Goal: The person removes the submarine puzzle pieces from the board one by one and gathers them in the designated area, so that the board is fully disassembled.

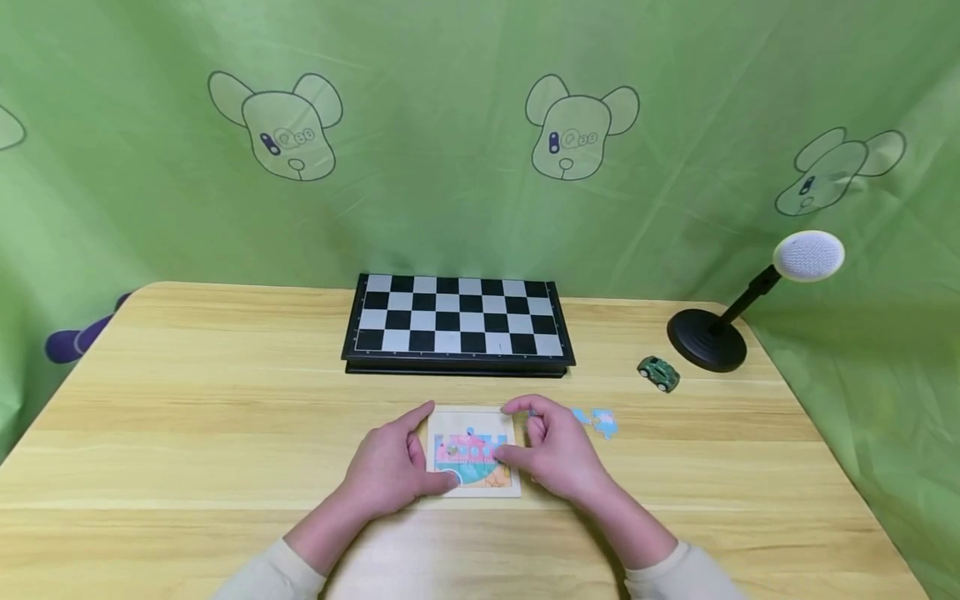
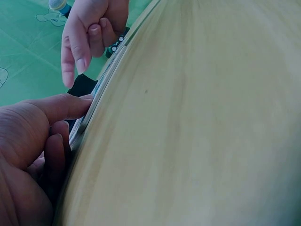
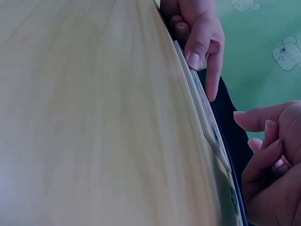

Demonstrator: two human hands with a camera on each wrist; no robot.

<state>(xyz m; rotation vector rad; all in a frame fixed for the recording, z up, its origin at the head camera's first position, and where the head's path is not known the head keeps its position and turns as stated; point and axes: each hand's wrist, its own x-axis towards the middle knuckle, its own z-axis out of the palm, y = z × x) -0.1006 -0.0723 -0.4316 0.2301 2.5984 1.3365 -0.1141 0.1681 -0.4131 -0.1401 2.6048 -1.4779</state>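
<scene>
**Operator:** Near the front middle of the wooden table (image 1: pixel 225 392) I have the puzzle tray (image 1: pixel 474 454), a small pale frame with a pink, blue and green picture partly filled in. It lies flat, just in front of the chessboard (image 1: pixel 457 323) but apart from it.

**Observer:** What are your hands doing on it?

**Operator:** My left hand (image 1: pixel 392 467) rests against the tray's left edge, thumb along the far corner and fingers curled at the near side, so it grips the frame. My right hand (image 1: pixel 557 450) sits at the right edge, thumb on the picture and forefinger arched over the far right corner. From the left wrist view I see my left thumb (image 2: pixel 61 107) pressed to the tray's rim.

**Observer:** Is the right hand pinching a piece?

**Operator:** I cannot tell; the fingers are bent over the tray's edge and hide what is under them.

**Observer:** Anything else close by?

**Operator:** Loose puzzle pieces (image 1: pixel 597 419), blue ones, lie just right of my right hand. Further right stands a green toy car (image 1: pixel 658 372), beside the black round base of a lamp (image 1: pixel 750 304) with a white head.
</scene>
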